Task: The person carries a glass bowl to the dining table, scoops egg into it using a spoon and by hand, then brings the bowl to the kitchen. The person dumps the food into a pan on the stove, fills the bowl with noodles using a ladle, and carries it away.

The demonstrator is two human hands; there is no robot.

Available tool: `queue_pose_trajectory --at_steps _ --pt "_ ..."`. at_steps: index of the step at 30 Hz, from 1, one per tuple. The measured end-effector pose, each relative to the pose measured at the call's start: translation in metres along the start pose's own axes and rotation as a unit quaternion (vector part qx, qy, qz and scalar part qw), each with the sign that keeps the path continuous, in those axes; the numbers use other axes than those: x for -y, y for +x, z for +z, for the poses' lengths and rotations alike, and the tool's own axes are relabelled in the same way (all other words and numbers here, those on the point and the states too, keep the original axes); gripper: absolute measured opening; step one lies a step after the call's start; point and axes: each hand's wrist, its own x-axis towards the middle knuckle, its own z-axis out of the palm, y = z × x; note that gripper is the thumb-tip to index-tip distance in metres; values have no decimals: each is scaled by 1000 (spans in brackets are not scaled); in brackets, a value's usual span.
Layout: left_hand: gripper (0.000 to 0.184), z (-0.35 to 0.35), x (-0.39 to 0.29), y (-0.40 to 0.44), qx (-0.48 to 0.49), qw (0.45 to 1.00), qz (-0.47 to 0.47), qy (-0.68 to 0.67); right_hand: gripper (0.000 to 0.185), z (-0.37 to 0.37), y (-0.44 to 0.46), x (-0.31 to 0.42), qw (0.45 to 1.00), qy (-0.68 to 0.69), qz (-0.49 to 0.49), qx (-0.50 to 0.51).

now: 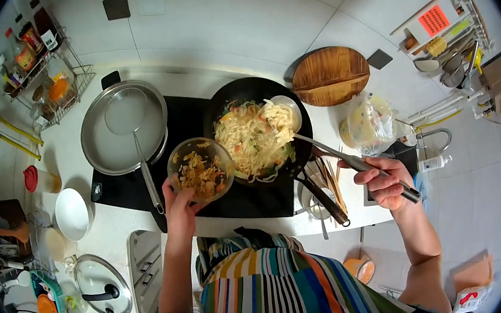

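Observation:
A clear bowl (201, 170) with brown and orange food pieces is held by my left hand (180, 206), its fingers wrapped round the near left side. The bowl is just left of a black wok (215, 106) full of noodles (243, 142) and vegetables. My right hand (387, 183) grips the long metal handle of a ladle (337, 154). Its head lies at the wok's right side, with noodles on it. The wok's own handle (323, 201) points toward the front right, with nobody holding it.
Left of the wok sits a steel pan (93, 134) with a strainer (126, 110) across it. A wooden lid (331, 76) leans behind right, near a plastic-wrapped container (369, 121). A white bowl (73, 214) and glass lid (102, 281) lie left; chopsticks (331, 181) lie right.

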Motion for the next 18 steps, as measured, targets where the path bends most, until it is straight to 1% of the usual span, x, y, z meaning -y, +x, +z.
queue_pose_trajectory --at_steps 3,4,7,8,11,15,18 --pt "48 5 -1 19 0 999 -15 28 45 15 -8 6 1000 -20 -18 -3" --pt "51 11 -4 26 -21 999 -25 38 46 21 -9 7 999 -25 -21 -4" --pt "55 18 -3 49 -30 996 -43 70 46 33 -15 11 999 -38 -28 3" --pt "59 22 -2 62 -43 995 -56 69 47 36 -14 14 999 -38 -31 6" --pt "61 30 4 94 -17 989 -66 130 47 46 -19 18 998 -41 -40 13" --pt "62 45 8 127 -27 982 -65 176 47 60 -27 20 995 -66 -75 11" --pt "62 58 11 148 -34 975 -76 207 51 66 -30 21 994 -63 -79 42"
